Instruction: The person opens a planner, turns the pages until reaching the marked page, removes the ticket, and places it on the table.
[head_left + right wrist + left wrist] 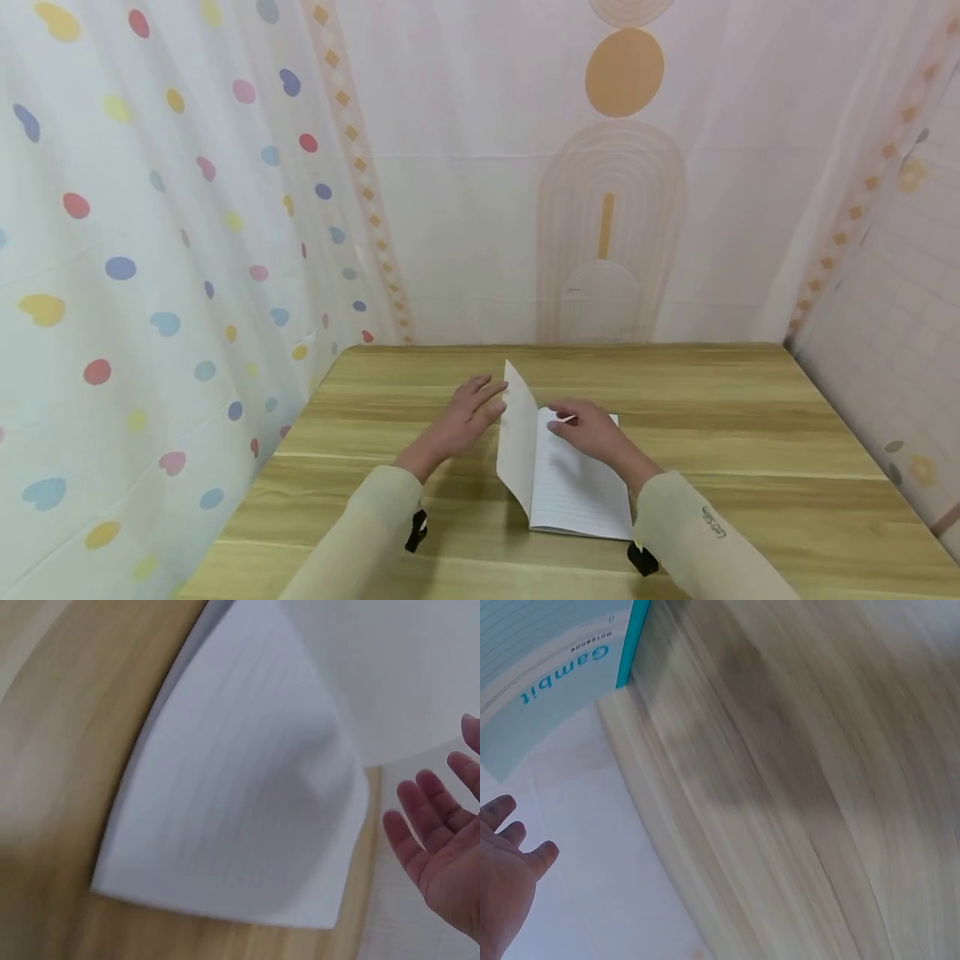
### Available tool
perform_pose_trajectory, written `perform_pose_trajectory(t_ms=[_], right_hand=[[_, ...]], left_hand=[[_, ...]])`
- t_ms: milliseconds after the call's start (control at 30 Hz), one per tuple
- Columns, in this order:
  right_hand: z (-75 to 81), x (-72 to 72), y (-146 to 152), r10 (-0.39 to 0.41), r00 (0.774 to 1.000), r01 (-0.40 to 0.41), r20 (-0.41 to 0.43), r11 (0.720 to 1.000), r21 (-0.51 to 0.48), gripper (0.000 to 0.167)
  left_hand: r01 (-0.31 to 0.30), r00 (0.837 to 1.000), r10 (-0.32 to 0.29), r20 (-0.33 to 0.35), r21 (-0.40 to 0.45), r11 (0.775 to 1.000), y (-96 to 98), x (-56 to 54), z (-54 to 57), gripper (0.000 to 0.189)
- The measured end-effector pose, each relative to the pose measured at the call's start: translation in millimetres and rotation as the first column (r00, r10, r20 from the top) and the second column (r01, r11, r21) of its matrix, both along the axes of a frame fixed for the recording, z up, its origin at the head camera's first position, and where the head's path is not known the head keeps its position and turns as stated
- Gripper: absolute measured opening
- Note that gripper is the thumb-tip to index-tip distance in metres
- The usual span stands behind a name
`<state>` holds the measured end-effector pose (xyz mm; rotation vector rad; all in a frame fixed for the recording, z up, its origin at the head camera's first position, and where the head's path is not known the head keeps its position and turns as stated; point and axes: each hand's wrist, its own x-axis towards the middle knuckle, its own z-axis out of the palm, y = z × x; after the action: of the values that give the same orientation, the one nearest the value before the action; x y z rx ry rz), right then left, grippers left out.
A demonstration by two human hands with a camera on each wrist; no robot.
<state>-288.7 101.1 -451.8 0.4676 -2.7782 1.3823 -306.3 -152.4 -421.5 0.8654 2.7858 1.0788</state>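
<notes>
A notebook (577,492) lies on the table, its white lined pages facing up. The front cover (517,442) stands raised on the left side, its pale inside turned toward the pages. In the left wrist view the light blue outside of that cover (562,697) reads "Gambit" and "NOTEBOOK", with a teal edge. My left hand (468,412) is at the cover's outer side, fingers extended and fingertips right at its edge. Over the upper part of the page hovers my right hand (592,429), its fingers loosely bent; the right wrist view shows its palm with nothing in it.
The wood-grain table (750,442) extends around the notebook. Behind it hangs a pale curtain (465,233) with arch patterns, and on the left a curtain with coloured dots (172,250). Black straps (417,531) show below the sleeves.
</notes>
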Motion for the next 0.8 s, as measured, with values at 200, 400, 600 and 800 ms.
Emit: perform_pose_trajectory(t_ms=[200,400,600,800], right_hand=[[-22.2,10.1,15,-0.007,0.999,0.023,-0.047,0.939,0.343,0.057],[-41.4,17.2,28,-0.037,0.999,0.03,0.003,0.862,0.506,0.089],[-51.0,19.4,38,-0.032,0.999,0.037,-0.018,0.843,0.537,0.093],[-55.0,21.3,48,-0.026,0.999,0.039,-0.032,0.84,0.542,0.093]], left_hand=[[-0.027,0.998,0.028,0.049,-0.031,0.999,-19.4,-2.9,0.8,0.057],[-0.055,0.992,0.062,0.107,-0.064,0.996,-36.9,-5.1,-5.2,0.06],[-0.088,0.977,0.105,0.186,-0.097,0.991,-51.7,-4.2,-18.4,0.073],[-0.068,0.974,0.106,0.199,-0.187,0.98,-57.3,-1.6,-41.1,0.085]])
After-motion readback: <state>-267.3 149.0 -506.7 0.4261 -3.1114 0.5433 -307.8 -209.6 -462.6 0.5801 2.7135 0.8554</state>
